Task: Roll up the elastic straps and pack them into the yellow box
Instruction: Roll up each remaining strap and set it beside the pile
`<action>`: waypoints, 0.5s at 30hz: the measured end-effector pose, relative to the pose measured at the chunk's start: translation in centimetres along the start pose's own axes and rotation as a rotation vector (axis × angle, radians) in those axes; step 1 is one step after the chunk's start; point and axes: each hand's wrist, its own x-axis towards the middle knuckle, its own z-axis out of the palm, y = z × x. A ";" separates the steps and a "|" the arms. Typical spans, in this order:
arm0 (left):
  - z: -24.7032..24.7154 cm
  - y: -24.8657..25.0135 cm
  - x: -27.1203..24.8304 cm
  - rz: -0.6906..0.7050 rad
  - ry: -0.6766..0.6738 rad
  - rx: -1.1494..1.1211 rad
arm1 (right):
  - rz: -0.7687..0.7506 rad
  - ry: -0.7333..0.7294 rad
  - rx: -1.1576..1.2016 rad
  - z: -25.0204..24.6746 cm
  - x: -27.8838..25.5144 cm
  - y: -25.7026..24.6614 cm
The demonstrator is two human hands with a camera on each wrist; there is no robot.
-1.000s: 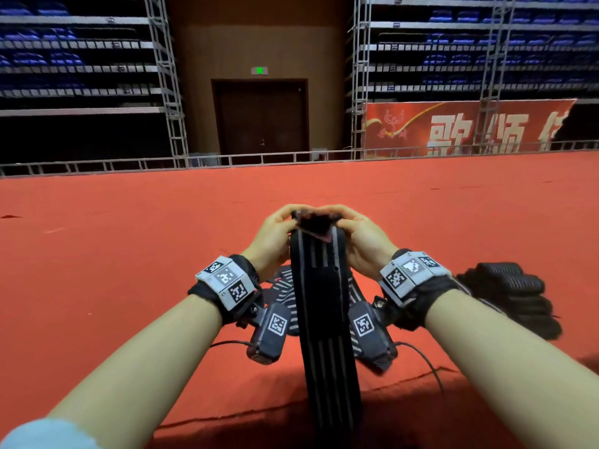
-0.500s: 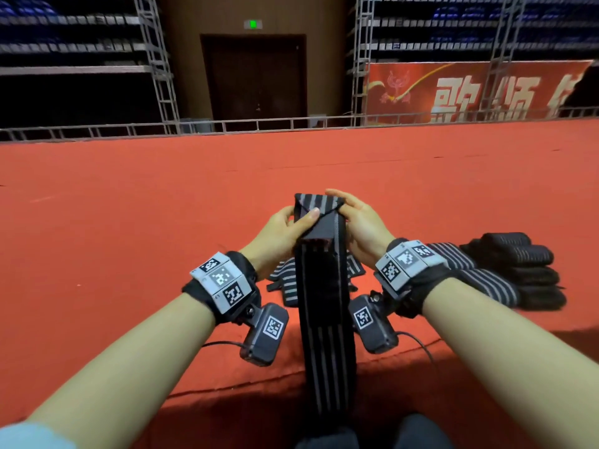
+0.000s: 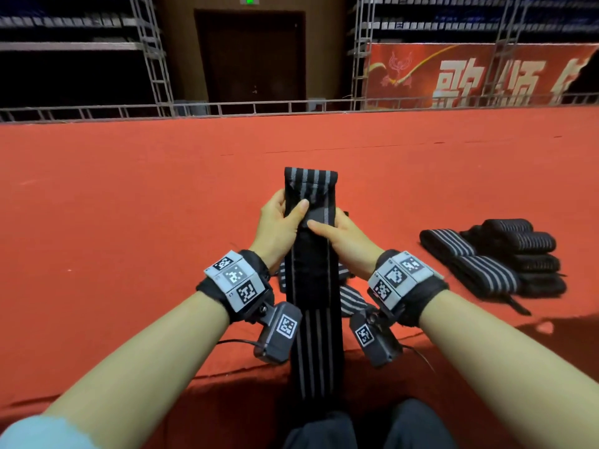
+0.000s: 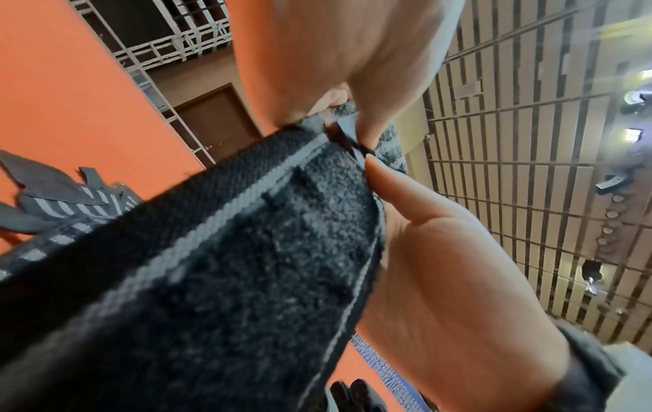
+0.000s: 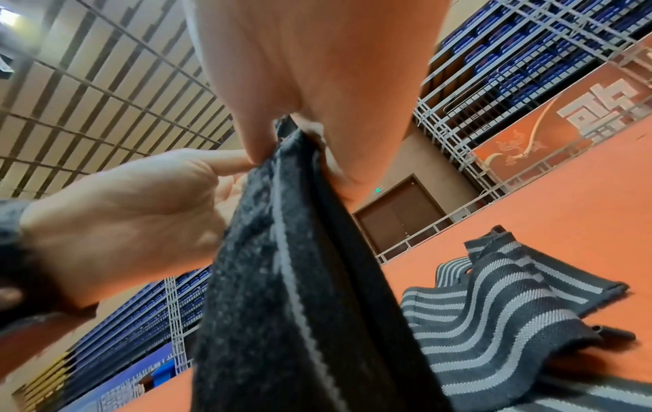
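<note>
A long black elastic strap with grey stripes point(image 3: 311, 280) stands upright in front of me, its lower part hanging toward my lap. My left hand point(image 3: 285, 218) grips its left edge with the thumb pressed on the front. My right hand point(image 3: 330, 231) pinches the right edge, thumb on the fuzzy black patch. The strap's striped end point(image 3: 310, 181) sticks up flat above both thumbs. The left wrist view shows the fuzzy patch point(image 4: 247, 264) close up, with both thumbs meeting at its top. The right wrist view shows the strap point(image 5: 300, 292) edge-on. No yellow box is in view.
Several rolled straps point(image 3: 522, 251) are stacked on the red floor at the right, with flat striped straps point(image 3: 470, 262) beside them. Another loose striped strap point(image 5: 494, 306) lies crumpled on the floor under my hands. A metal railing point(image 3: 227, 108) bounds the floor far ahead.
The strap's end, bunched between my fingertips a second ago, has unfolded and now stands flat above my thumbs. My view has tilted downward.
</note>
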 end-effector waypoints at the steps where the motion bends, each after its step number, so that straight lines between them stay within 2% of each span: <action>1: 0.3 -0.1 -0.1 -0.002 0.001 0.014 | -0.002 0.022 0.000 0.1 0.1 0.2; 4: 0.8 -0.2 -0.4 -0.026 -0.004 0.080 | -0.008 0.049 -0.031 0.6 0.3 1.0; 8: 0.2 -0.3 -0.6 -0.050 -0.097 0.085 | -0.005 0.109 0.135 -0.1 0.3 1.5; 13: -0.3 0.7 -2.0 -0.323 -0.212 0.029 | -0.035 0.097 0.206 -0.4 0.6 1.0; 15: -0.2 1.4 -2.5 -0.329 -0.241 0.051 | -0.025 0.099 0.186 -0.3 0.7 1.0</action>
